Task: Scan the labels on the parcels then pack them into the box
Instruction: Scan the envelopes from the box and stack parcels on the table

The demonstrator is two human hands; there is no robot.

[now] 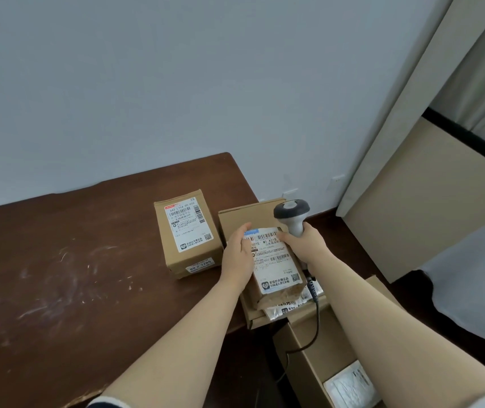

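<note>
A brown parcel with a white label lies on top of a flat cardboard box at the table's right edge. My left hand holds the parcel's left side. My right hand grips the handle of a grey barcode scanner, its thumb touching the parcel's top right corner. A second labelled cardboard parcel stands on the table to the left. An open cardboard box sits on the floor below, partly hidden by my right forearm.
The dark brown table shows white scuff marks on its left half. A silvery plastic mailer pokes out under the held parcel. The scanner's cable hangs down toward the floor box. A beige cabinet stands at right.
</note>
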